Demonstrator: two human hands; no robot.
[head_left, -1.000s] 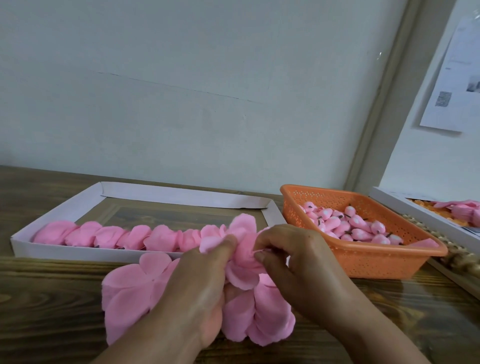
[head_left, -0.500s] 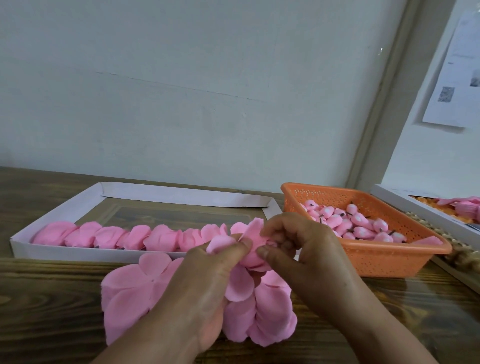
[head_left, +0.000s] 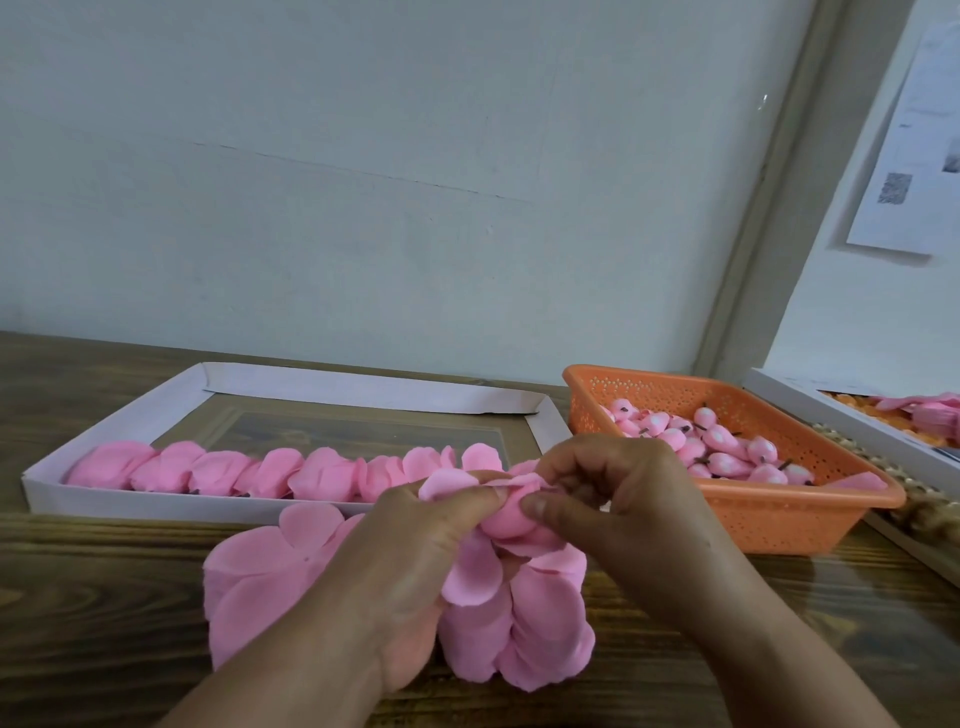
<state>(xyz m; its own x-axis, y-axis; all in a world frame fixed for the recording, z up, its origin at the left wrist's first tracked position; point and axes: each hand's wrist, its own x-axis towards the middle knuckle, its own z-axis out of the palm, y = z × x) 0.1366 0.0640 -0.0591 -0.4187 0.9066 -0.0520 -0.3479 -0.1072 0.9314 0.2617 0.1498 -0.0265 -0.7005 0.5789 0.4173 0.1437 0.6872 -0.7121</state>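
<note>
Both hands work on one pink fabric flower (head_left: 506, 512) held just above the wooden table. My left hand (head_left: 415, 561) pinches its petals from the left, thumb on top. My right hand (head_left: 618, 499) pinches it from the right with curled fingers, the thumb pressed on the folded petals. A heap of loose pink petals (head_left: 270, 577) lies on the table under and left of my hands. What sits at the flower's core is hidden by my fingers.
A shallow white cardboard tray (head_left: 119, 499) behind my hands holds a row of finished pink flowers (head_left: 260, 470). An orange plastic basket (head_left: 779, 519) at the right holds several pink buds (head_left: 727, 447). Another white tray (head_left: 841, 410) with pink pieces stands at far right.
The petals that stood up between my hands have been folded down and gathered tighter. My right hand has shifted slightly up and over the flower; my left hand has stayed in place.
</note>
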